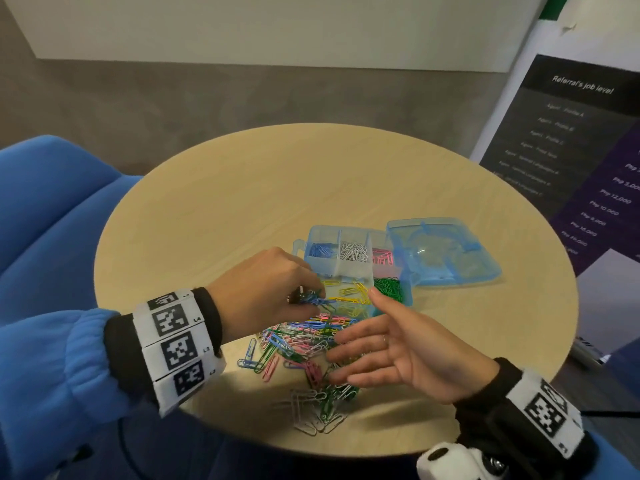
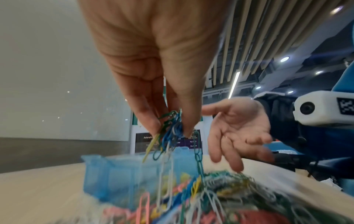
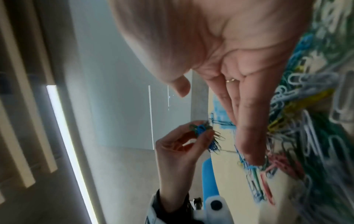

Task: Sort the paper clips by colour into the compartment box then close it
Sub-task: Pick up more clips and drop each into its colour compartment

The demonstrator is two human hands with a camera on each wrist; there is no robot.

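Left hand [image 1: 266, 289]: pinching a tangled clump of clips [image 2: 171, 128], mixed colours.
Right hand [image 1: 391, 355]: hovering flat, holding nothing.
Risk: linked strands dragging wrong colours into the box [image 1: 313, 237].

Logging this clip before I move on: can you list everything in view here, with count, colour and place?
table: one, round, light wood, under everything.
compartment box: one, clear blue, open, mid-table; blue, white, pink, yellow and green clips already in separate compartments.
lid: one, clear blue, flipped open to the box's right.
loose paper clips: many, mixed colours, heaped in front of the box.
pinched clips: a tangle, mostly blue with some green, white and yellow, in the left fingers.
chair: one, blue, left of the table.
poster: one, dark with white text, at right.
left hand: pinches the tangle above the heap.
right hand: flat, palm up, over the heap, holds nothing.
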